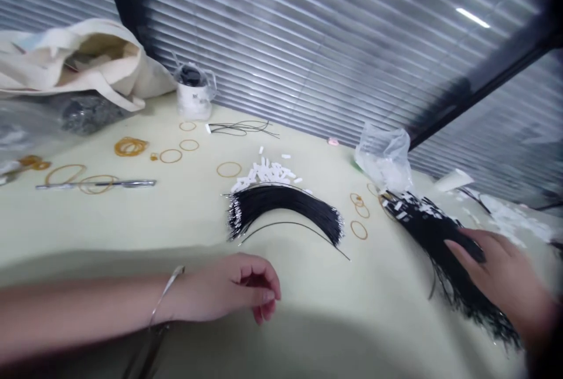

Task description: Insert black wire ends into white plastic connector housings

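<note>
My left hand (250, 288) is over the front of the table, its fingers curled with the thumb near the fingertips; nothing shows in them. Beyond it lies a curved bundle of black wires (285, 202) with silvery ends, and one loose wire (290, 224) runs along its near side. Behind that bundle is a small heap of white connectors (266, 172). At the right, my right hand (492, 267) is closed around part of a larger bundle of black wires (433, 235) with white connectors at its far end.
Rubber bands (131, 146) and a pen (138, 183) lie at the left. Behind them are a cloth bag (109, 74) and a white cup (193, 100). A clear plastic bag (385, 156) stands at the back right, near more white pieces (514, 217). Window blinds (285, 39) border the table.
</note>
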A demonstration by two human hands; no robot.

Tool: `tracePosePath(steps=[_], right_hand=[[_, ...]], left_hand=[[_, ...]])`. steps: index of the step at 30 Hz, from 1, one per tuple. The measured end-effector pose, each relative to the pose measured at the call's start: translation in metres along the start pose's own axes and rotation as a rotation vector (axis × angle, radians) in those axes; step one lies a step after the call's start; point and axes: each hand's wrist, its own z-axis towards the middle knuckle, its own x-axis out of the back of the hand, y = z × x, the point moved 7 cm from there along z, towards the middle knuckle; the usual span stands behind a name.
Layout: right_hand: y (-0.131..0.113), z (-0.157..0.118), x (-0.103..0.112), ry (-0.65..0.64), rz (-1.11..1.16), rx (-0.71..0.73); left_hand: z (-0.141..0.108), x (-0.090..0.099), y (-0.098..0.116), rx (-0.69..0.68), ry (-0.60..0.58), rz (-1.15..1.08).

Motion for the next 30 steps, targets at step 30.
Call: tracePosePath(steps=[30], right_hand=[[-0.305,0.025,-0.079,-0.975,1.526,-0.262]], left_hand=[[-0.026,0.041,0.053,-0.375,0.553,0.248]])
